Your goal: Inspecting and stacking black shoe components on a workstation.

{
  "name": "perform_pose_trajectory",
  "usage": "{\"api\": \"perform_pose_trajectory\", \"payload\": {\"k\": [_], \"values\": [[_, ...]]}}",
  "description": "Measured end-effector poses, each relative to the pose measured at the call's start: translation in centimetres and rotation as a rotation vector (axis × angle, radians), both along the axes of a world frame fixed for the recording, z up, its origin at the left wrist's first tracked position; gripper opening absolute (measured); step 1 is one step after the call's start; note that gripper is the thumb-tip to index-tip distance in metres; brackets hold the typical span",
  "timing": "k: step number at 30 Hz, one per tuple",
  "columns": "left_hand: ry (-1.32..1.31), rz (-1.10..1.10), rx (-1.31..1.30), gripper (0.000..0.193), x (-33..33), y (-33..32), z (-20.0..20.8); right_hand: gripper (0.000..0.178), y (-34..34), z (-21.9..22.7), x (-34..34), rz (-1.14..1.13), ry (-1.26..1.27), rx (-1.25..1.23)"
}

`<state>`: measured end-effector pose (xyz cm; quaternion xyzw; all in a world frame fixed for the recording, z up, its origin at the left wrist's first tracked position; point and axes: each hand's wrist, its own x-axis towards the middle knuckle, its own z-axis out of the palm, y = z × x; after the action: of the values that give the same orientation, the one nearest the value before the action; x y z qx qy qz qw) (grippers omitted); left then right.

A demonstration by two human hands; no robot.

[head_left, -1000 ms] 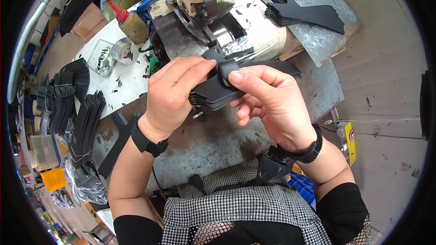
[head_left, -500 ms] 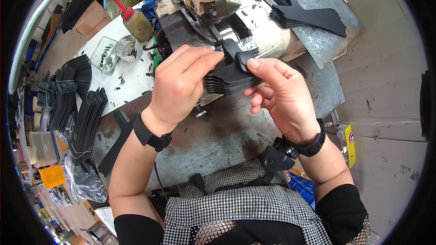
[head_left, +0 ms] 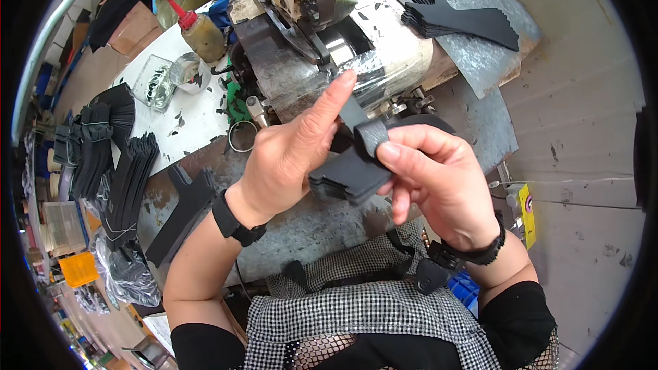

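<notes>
A stack of black, flat cut pieces (head_left: 348,177) with forked ends is held up in front of the machine, between my two hands. My right hand (head_left: 442,181) pinches a folded-over strip (head_left: 372,138) of the top piece between thumb and fingers, its other fingers curled at the stack's near right edge. My left hand (head_left: 288,154) is against the stack's left side, one finger stretched up and forward along it. Its other fingers are hidden behind the hand and the stack. The soft black sheets look like leather or a similar material.
The machine (head_left: 301,0) stands just beyond my hands. More black pieces lie on a metal sheet (head_left: 510,10) at far right, at left in tied bundles (head_left: 127,178), and loose (head_left: 181,216). A red-tipped bottle (head_left: 202,34) and clear containers (head_left: 156,82) are at far left.
Both hands have drawn the stack back from the machine toward me, uncovering the machine's front. My left hand has gone from a pinch to one finger stretched out; my right still pinches the folded strip.
</notes>
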<state>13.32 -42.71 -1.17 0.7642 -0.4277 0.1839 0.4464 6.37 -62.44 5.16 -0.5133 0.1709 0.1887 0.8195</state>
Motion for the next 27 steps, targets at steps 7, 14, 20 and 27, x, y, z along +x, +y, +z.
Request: {"api": "perform_pose_trajectory", "payload": {"k": [7, 14, 20, 27], "values": [[-0.180, 0.185, 0.134, 0.045, 1.3, 1.3, 0.2, 0.019, 1.6, -1.5, 2.1, -0.016, -0.001, 0.004], [-0.238, 0.164, 0.176, 0.035, 2.4, 1.8, 1.0, 0.019, 2.2, -1.3, 2.9, -0.037, -0.018, -0.024], [-0.263, 0.161, 0.163, 0.030, 3.3, 1.8, 1.2, 0.019, 2.8, -1.5, 3.4, -0.081, -0.058, 0.024], [-0.240, 0.132, 0.162, 0.030, 3.6, 1.1, 1.1, 0.022, 1.6, -1.7, 3.9, -0.073, -0.050, -0.012]]}}
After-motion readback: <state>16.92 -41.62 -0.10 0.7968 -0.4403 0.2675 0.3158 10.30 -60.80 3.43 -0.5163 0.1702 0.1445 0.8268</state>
